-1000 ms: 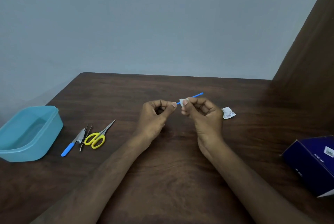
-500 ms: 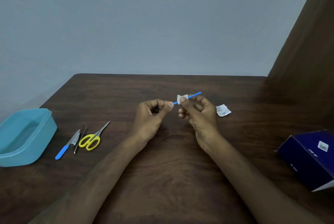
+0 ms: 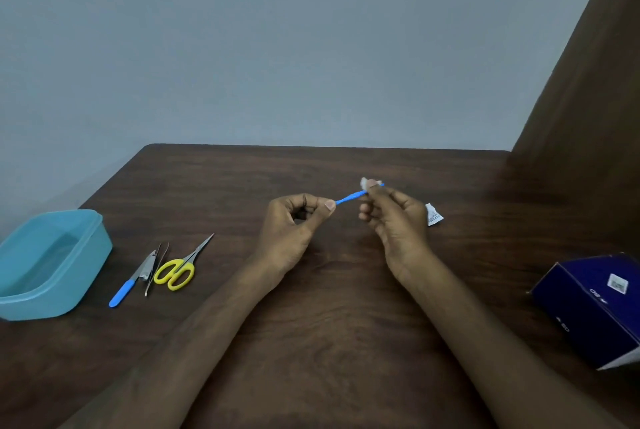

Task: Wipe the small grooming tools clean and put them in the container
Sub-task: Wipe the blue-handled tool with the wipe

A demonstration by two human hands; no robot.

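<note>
Wiping in progress on the thin blue tool [image 3: 348,199]. Left hand [image 3: 294,227] pinches its near end between thumb and forefinger; right hand [image 3: 394,220] is closed on a small white wipe [image 3: 367,182] folded around the shaft. Compared with a second ago, the wipe has travelled from right beside the left thumb out to the far tip, so most of the blue shaft now shows bare between the hands. Judgement: one full stroke along the tool is about done; it may be nearly ready for the container.

Light blue container [image 3: 55,262] sits at the left table edge, well apart from the hands, nothing visible inside. Lying between it and the hands, not yet handled in this view: blue-handled clipper [image 3: 133,278], tweezers [image 3: 156,269], yellow scissors [image 3: 180,269], close together on the table [image 3: 329,342].

Torn white sachet [image 3: 433,215] lies just beyond the right hand; its print is too small to read. Dark blue box [image 3: 595,304] at right carries a white sticker and pale lettering, illegible.
</note>
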